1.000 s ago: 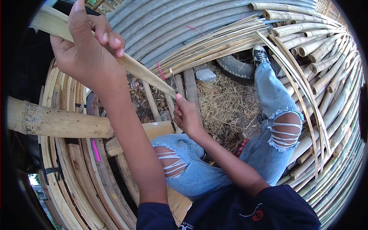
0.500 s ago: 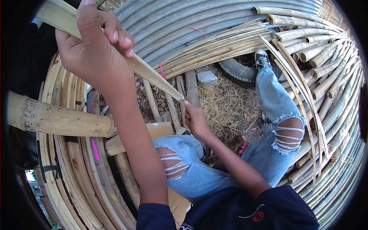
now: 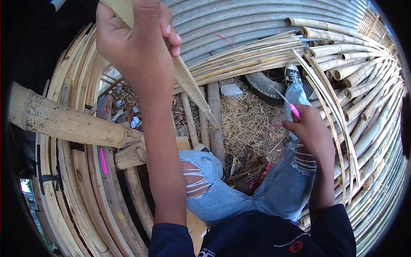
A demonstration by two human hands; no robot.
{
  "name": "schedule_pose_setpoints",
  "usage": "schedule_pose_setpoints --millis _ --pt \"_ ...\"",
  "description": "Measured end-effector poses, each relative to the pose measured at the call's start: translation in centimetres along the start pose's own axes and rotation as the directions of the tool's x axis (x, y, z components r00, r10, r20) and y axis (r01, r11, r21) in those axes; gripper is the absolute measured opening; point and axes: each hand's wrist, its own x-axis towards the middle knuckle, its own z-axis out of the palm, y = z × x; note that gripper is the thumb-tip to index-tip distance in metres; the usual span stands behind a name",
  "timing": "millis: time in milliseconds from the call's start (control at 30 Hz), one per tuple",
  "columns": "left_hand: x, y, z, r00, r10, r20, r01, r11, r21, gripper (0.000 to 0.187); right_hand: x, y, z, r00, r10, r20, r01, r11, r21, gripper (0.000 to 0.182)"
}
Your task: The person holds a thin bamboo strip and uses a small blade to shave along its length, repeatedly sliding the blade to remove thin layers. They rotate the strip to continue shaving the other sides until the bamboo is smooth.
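My left hand (image 3: 139,40), raised at the upper left, is closed around a flat split bamboo strip (image 3: 193,89). The strip slants down to the right, and its narrow tip hangs over the ground between my legs. On the right, my right hand (image 3: 310,128) grips a knife by its pink handle (image 3: 294,111). The thin blade points up and to the left, apart from the strip. Below this hand is my right leg in ripped jeans (image 3: 284,188).
A thick bamboo pole (image 3: 68,122) juts in from the left beside stacked wooden slats (image 3: 77,192). Bamboo poles (image 3: 364,92) are piled on the right. Thin strips (image 3: 244,60) lie by corrugated metal sheeting (image 3: 239,21), near a tyre (image 3: 261,85). Dry shavings (image 3: 252,124) cover the ground.
My right hand has swung from the strip's lower end to the right, and the knife now shows clearly. My left hand and the strip have shifted a little right.
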Motion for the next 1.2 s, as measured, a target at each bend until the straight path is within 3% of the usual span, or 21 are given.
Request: schedule_pose_setpoints --millis 100,233,300,400,433,500,533,633,667,700,767,800,833,867,933,967,1033,1067,1100,1167,1200 --pt "-0.2 0.2 0.3 0.999 -0.020 -0.042 0.021 0.999 0.037 0.025 7.1 8.4 0.2 0.965 -0.182 -0.186 0.154 0.976 -0.156 0.030" --pt "-0.3 0.5 0.2 0.998 -0.040 -0.039 0.042 0.998 0.039 0.024 13.8 17.2 4.3 0.997 -0.080 0.024 0.082 0.901 -0.425 0.035" --pt "-0.3 0.5 0.1 0.998 -0.044 -0.045 0.046 0.998 0.032 0.023 14.5 17.0 4.3 0.998 -0.046 0.051 0.063 0.911 -0.408 0.034" --pt "-0.2 0.2 -0.4 0.999 -0.040 -0.030 0.040 0.999 0.021 0.021 15.8 15.9 2.2 0.926 -0.154 -0.344 0.061 0.962 -0.267 0.023" --pt "-0.2 0.3 -0.5 0.998 -0.039 -0.050 0.041 0.999 0.035 0.021 14.9 15.7 1.8 0.929 -0.197 -0.314 0.095 0.946 -0.311 0.023" --pt "0.0 0.4 -0.4 0.998 -0.029 -0.059 0.031 0.999 0.039 0.020 14.2 15.2 3.0 0.994 0.066 0.092 -0.033 0.946 -0.321 0.032" --pt "0.0 0.4 -0.5 0.997 -0.041 -0.061 0.042 0.999 0.024 0.020 14.8 17.4 5.6 0.990 -0.078 0.115 0.127 0.842 -0.524 0.030" --pt "0.1 0.4 -0.7 0.996 -0.043 -0.076 0.045 0.999 0.030 0.021 17.0 17.4 4.3 0.999 -0.039 -0.018 0.032 0.949 -0.314 0.018" --pt "0.0 0.5 -0.8 0.996 -0.044 -0.083 0.048 0.998 0.048 0.021 17.1 16.6 3.0 0.994 0.047 -0.098 -0.062 0.986 -0.155 0.019" --pt "-0.2 0.4 -0.9 0.995 -0.050 -0.085 0.055 0.997 0.055 0.021 16.6 16.0 3.3 0.963 -0.037 -0.268 0.004 0.993 -0.122 0.021" --pt "-0.2 0.5 -1.0 0.999 -0.020 -0.048 0.022 0.999 0.029 0.022 15.4 17.1 6.1 0.915 -0.345 0.210 0.369 0.926 -0.084 0.021" --pt "0.1 0.4 -0.9 0.999 -0.014 -0.047 0.016 0.999 0.031 0.022 15.9 16.8 5.4 0.897 -0.256 0.359 0.304 0.949 -0.083 0.021" --pt "0.3 0.4 -0.9 0.998 -0.013 -0.055 0.015 0.999 0.038 0.022 17.5 17.2 3.7 0.986 -0.071 0.149 0.081 0.995 -0.059 0.019" --pt "0.1 0.4 -1.0 0.998 -0.029 -0.060 0.032 0.998 0.048 0.023 18.3 17.6 3.8 0.985 -0.067 0.161 0.077 0.995 -0.056 0.019" --pt "-0.1 0.4 -1.2 0.997 -0.031 -0.076 0.034 0.998 0.043 0.023 18.6 15.8 2.8 0.983 -0.121 -0.140 0.094 0.978 -0.188 0.019" --pt "0.1 0.3 -1.0 0.996 -0.025 -0.081 0.028 0.999 0.026 0.023 16.6 14.7 3.9 0.871 -0.431 0.234 0.462 0.881 -0.097 0.019" --pt "0.4 0.4 -1.3 0.997 -0.045 -0.070 0.046 0.999 0.014 0.024 15.3 12.5 3.7 0.915 -0.199 0.351 0.244 0.966 -0.089 0.015" --pt "0.4 0.3 -1.3 0.997 -0.037 -0.065 0.038 0.999 0.026 0.024 18.4 15.8 2.9 0.989 -0.149 0.013 0.149 0.971 -0.185 0.016" --pt "0.5 0.1 -1.4 0.997 -0.016 -0.070 0.018 0.999 0.038 0.024 21.8 18.8 1.4 0.935 -0.124 -0.333 0.038 0.966 -0.254 0.017" --pt "0.6 0.1 -1.7 0.996 -0.019 -0.092 0.023 0.999 0.039 0.024 22.5 19.4 -0.2 0.837 -0.310 -0.450 0.101 0.897 -0.430 0.019" --pt "0.5 0.1 -1.7 0.996 -0.027 -0.087 0.030 0.999 0.035 0.024 22.1 18.5 -0.3 0.910 -0.226 -0.348 0.091 0.927 -0.363 0.022"
